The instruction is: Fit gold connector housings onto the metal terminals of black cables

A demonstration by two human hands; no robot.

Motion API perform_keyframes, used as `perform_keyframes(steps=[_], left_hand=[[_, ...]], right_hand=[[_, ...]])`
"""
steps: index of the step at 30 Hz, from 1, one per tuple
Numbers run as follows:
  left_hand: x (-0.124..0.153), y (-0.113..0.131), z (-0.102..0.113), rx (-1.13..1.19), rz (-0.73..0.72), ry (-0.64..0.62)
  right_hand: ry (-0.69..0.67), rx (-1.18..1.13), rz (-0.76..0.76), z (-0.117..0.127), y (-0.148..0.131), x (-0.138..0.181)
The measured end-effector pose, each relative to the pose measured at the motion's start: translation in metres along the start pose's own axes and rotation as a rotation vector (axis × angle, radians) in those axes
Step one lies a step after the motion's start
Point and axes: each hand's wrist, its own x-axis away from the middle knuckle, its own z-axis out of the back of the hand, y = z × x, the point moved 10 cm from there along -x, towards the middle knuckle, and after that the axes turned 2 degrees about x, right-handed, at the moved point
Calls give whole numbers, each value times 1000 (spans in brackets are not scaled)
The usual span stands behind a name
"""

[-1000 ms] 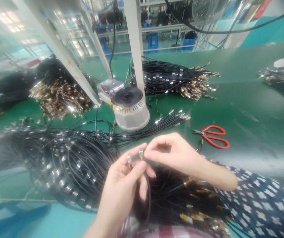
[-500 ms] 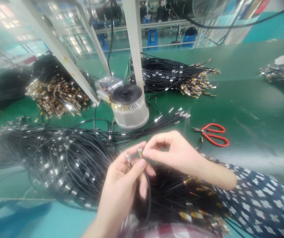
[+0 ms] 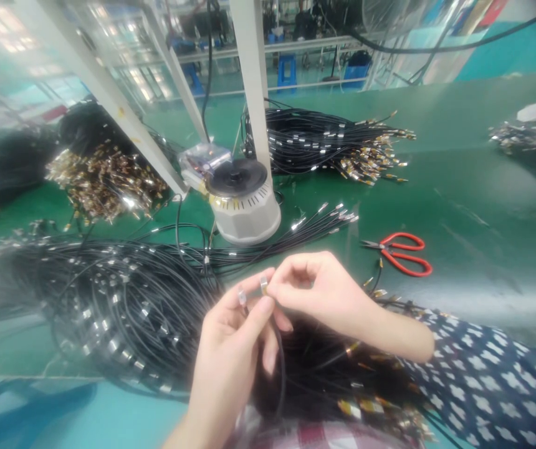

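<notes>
Between thumb and fingers, my left hand (image 3: 235,330) grips a thin black cable (image 3: 281,368) near its end; the cable loops down below the hand. Two small silvery pieces show at the fingers: a metal connector (image 3: 263,285) at the fingertips and a silvery band (image 3: 242,297) by the index finger. My right hand (image 3: 317,284) pinches at the metal connector, thumb and index finger closed on its side. Under the hands lie more black cables with yellow and metal ends (image 3: 361,406), partly hidden by the wrist and sleeve.
A large bundle of black cables (image 3: 123,299) spreads over the left. Behind my hands stands a round white device with a black top (image 3: 244,212). Red-handled scissors (image 3: 406,254) lie right on the green table (image 3: 473,193). Further cable bundles (image 3: 315,140) and white posts (image 3: 252,75) stand beyond.
My right hand and forearm have shifted slightly left and down, still pinching at the connector. The left hand has barely moved.
</notes>
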Motion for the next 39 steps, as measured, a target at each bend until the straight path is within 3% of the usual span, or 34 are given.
perform_keyframes(steps=[7,14,17,22,33,39], left_hand=[[-1,4,0,-6,-26,37],[1,-2,5,20,65,55],[1,-2,6,14,68,43],[1,0,4,23,64,15],[0,0,3,57,68,27],[-1,-8,4,154,111,40]], right_hand=[[1,7,60,1,-4,3],[98,112,124,13,-14,4],[43,48,72,12,-9,3],[83,-22,22,23,-2,1],[66,-55,42,12,-11,-1],[28,-85,-19,11,-4,-2]])
